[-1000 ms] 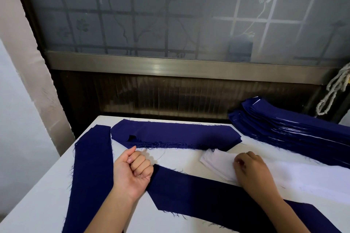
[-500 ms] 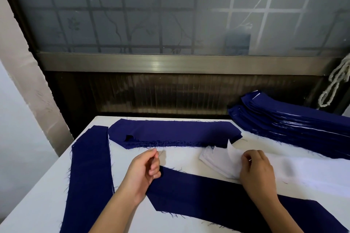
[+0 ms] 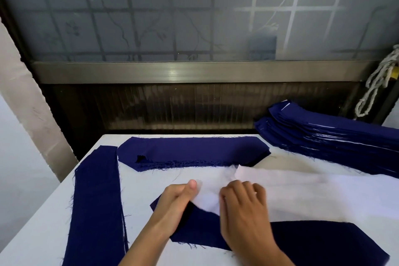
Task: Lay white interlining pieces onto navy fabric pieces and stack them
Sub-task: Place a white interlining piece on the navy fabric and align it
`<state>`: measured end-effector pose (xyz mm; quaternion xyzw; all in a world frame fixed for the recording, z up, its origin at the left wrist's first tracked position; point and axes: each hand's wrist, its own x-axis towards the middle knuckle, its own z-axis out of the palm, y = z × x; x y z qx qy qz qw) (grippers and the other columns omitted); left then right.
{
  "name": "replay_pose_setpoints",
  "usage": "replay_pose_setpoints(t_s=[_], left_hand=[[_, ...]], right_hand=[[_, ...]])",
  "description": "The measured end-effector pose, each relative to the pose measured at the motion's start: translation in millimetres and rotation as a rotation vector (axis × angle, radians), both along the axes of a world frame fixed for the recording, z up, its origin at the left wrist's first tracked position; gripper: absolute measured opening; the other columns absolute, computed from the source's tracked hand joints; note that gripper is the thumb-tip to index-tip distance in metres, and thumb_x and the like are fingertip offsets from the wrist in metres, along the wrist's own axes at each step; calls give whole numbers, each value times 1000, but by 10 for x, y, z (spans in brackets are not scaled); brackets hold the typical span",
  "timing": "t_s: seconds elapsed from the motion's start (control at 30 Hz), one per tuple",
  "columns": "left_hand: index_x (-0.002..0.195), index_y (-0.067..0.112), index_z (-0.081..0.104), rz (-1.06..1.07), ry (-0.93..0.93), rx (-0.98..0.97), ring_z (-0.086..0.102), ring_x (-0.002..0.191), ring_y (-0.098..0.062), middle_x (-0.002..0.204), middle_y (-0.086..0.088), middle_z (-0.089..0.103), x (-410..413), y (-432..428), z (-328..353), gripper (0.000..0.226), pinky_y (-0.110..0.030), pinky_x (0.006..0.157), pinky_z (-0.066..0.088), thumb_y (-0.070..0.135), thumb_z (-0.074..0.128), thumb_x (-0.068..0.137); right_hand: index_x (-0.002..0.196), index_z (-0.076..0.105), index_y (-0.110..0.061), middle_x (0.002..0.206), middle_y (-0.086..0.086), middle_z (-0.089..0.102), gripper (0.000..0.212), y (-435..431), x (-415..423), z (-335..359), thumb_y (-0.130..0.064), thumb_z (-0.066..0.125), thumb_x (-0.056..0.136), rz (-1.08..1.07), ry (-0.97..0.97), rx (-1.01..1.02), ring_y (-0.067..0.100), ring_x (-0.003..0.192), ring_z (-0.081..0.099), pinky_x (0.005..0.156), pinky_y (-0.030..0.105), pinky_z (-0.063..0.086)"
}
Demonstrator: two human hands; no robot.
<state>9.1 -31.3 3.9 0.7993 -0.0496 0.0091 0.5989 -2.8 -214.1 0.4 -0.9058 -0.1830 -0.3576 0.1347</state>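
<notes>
A long navy fabric piece (image 3: 313, 242) lies across the near part of the white table (image 3: 43, 233). A white interlining piece (image 3: 207, 200) is drawn over its left end. My left hand (image 3: 179, 198) pinches the interlining's left tip between thumb and fingers. My right hand (image 3: 244, 207) holds the same piece just to the right, its fingers curled onto the white cloth. More white interlining (image 3: 313, 192) spreads to the right behind my right hand.
A navy stack (image 3: 190, 151) lies along the table's far edge, and a navy strip (image 3: 97, 201) runs down the left side. A tall pile of navy pieces with white edges (image 3: 336, 136) sits at the back right. A rope (image 3: 375, 84) hangs by the window.
My right hand has pulled a white interlining piece leftward over the near navy piece. My left hand came across and took hold of its left tip.
</notes>
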Motion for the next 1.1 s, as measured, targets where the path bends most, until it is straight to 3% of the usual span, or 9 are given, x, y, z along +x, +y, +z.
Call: replay_pose_setpoints(t_s=[0.07,0.17,0.23,0.3,0.47,0.6,0.77,0.9,1.1], left_hand=[[58,20,44,-13,-44,45,33,55,-10,57,11,35,-4,-28,-49,61,-17,54,29,74,55,85],[86,29,75,22,-96,140,61,68,-11,77,19,70,43,-64,-109,12,-25,65,49,33,66,93],[92,37,77,57,-139,141,66,86,-3,88,22,70,43,-61,-110,19,-14,76,46,20,69,92],[87,47,75,80,-181,171,63,88,-4,87,21,65,39,-49,-103,27,-7,74,41,20,72,89],[81,40,74,109,-161,151,58,70,-6,82,14,60,63,-15,-119,15,-9,64,40,26,75,87],[86,26,76,148,-114,-27,67,75,-15,81,4,73,105,80,-61,5,-27,70,51,26,72,90],[62,17,45,248,-156,67,28,56,-13,61,-4,27,119,99,-75,42,-25,51,25,34,72,89],[77,32,70,326,-146,-25,59,59,-8,66,12,66,137,108,-63,14,-12,57,44,30,71,90],[88,21,75,381,-108,-172,67,75,-37,77,-12,72,129,209,-44,11,-50,73,58,31,72,89]], right_hand=[[79,64,-16,82,-1,57,5,67,-11,-32,-13,65,76,38,24,-65,23,72,55,80,34,33],[92,63,-19,98,-5,61,18,30,-18,-19,-24,47,87,94,96,-39,17,90,59,89,34,34],[108,62,-17,113,-4,62,28,-25,-16,9,-21,45,87,119,154,23,15,105,58,97,36,33],[121,60,-13,117,-3,64,39,-83,3,26,-15,47,84,117,222,43,15,110,59,104,39,29],[125,56,-14,84,-6,64,55,-298,59,126,-8,51,71,62,388,58,15,85,62,108,39,24],[130,51,-19,81,-2,65,56,-662,41,234,-11,56,75,-35,482,-82,13,88,63,108,23,11],[116,63,-8,69,-10,61,46,-1380,-179,206,-2,69,71,-164,312,-9,15,66,64,96,46,35],[109,65,-3,72,-6,59,42,-1792,-320,87,-26,42,83,-380,79,99,31,68,60,93,37,26],[110,63,-11,78,-1,63,30,-1777,-378,45,-32,61,88,-482,-8,374,27,86,53,102,32,28]])
